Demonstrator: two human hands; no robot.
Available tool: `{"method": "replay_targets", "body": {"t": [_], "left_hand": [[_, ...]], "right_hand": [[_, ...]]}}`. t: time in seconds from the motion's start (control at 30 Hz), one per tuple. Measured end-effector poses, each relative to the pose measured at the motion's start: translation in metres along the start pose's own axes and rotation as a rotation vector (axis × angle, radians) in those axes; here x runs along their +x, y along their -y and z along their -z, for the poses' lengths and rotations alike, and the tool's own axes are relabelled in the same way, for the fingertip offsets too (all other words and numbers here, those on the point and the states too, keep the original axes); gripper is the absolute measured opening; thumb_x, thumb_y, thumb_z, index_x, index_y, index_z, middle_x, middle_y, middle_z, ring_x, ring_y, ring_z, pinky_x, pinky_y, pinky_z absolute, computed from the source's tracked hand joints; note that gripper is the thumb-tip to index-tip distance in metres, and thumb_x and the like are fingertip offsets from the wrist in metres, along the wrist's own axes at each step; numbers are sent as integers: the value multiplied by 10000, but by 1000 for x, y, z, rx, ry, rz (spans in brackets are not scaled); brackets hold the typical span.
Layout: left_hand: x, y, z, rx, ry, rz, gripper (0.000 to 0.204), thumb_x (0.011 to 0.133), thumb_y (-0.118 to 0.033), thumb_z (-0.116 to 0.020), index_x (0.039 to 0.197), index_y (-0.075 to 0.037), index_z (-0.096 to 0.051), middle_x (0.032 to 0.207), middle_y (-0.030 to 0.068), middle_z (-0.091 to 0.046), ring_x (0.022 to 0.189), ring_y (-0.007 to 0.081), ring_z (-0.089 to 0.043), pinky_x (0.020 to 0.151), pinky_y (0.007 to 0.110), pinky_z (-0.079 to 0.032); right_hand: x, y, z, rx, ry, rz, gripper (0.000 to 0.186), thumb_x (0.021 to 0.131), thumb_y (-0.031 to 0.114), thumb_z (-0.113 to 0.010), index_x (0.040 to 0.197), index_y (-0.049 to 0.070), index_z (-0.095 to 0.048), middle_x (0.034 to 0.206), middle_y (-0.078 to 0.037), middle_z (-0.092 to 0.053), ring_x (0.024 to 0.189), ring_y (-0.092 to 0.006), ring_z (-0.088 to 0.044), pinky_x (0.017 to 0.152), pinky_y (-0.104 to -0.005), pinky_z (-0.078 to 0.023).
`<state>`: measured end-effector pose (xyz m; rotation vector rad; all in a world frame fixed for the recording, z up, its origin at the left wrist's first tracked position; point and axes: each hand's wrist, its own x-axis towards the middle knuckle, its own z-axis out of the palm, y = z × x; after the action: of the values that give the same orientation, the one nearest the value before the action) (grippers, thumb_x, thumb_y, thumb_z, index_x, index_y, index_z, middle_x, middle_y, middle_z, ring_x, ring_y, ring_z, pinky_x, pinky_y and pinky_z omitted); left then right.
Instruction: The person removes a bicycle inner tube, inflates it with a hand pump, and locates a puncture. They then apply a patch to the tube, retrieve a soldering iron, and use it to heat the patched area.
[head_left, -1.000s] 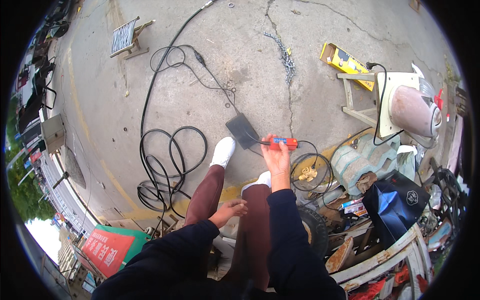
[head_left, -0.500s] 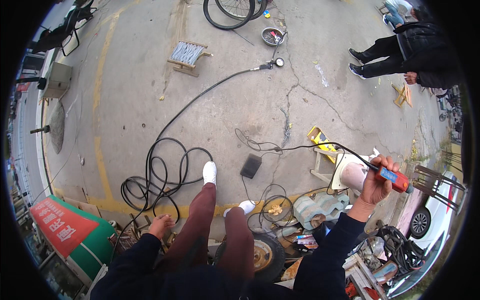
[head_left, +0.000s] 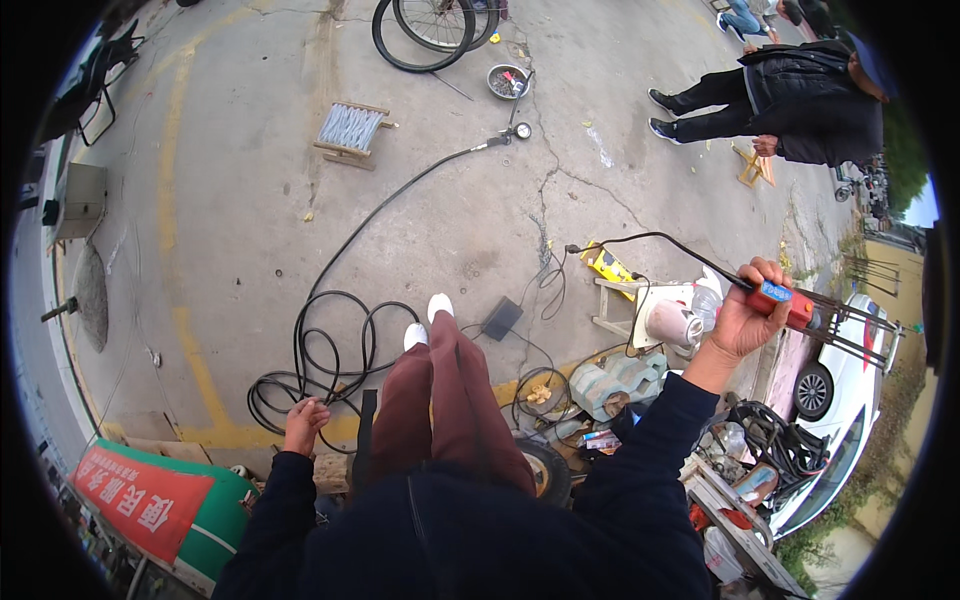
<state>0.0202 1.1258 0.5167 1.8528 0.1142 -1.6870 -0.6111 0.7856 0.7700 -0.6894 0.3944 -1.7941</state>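
Observation:
My right hand [head_left: 745, 318], raised at the right, is wrapped round a red corded power tool [head_left: 782, 303] with a blue label. From the tool a black cord [head_left: 668, 238] arcs left to a small dark connector [head_left: 573, 248] above the ground, where a thinner cable hangs. A flat black box [head_left: 502, 318] lies on the concrete with leads running from it. At the lower left, my left hand [head_left: 303, 428] is closed, fingertips pressed together; whether anything is in them is too small to tell. In the picture it overlaps a coiled black hose [head_left: 330, 375].
The hose leads to a round gauge [head_left: 522, 131]. Beyond are a folding stool [head_left: 350, 132], a metal bowl [head_left: 508, 82] and a bicycle wheel [head_left: 423, 35]. A person in black [head_left: 790, 95] stands far right. By my right arm are a pinkish container [head_left: 672, 322], concrete blocks [head_left: 615, 385] and clutter.
My feet have come together and my body has shifted. The left hand has risen slightly, its fingers now closer together. The tool stays in my right hand; its cord connector has lifted off the ground.

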Motion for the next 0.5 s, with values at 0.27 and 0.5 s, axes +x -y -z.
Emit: {"method": "replay_targets", "body": {"t": [0.27,0.5], "left_hand": [[-3,-82,2,101,-167,81,257,979,-204,-531,1148,-12,-561,936,118,-656,783,214,-668,683,330,-545],[25,-212,-96,152,26,-87,344,978,-183,-542,1263,3,-492,955,122,-642,838,211,-669,737,307,-545]], "right_hand": [[62,-41,-1,-10,118,73,278,838,101,-732,1046,62,-552,978,-81,-592,983,-221,-563,850,-349,-467],[74,-116,8,-297,-239,-98,257,859,90,-685,1057,86,-520,930,-74,-562,879,-215,-562,681,-331,-503]]}}
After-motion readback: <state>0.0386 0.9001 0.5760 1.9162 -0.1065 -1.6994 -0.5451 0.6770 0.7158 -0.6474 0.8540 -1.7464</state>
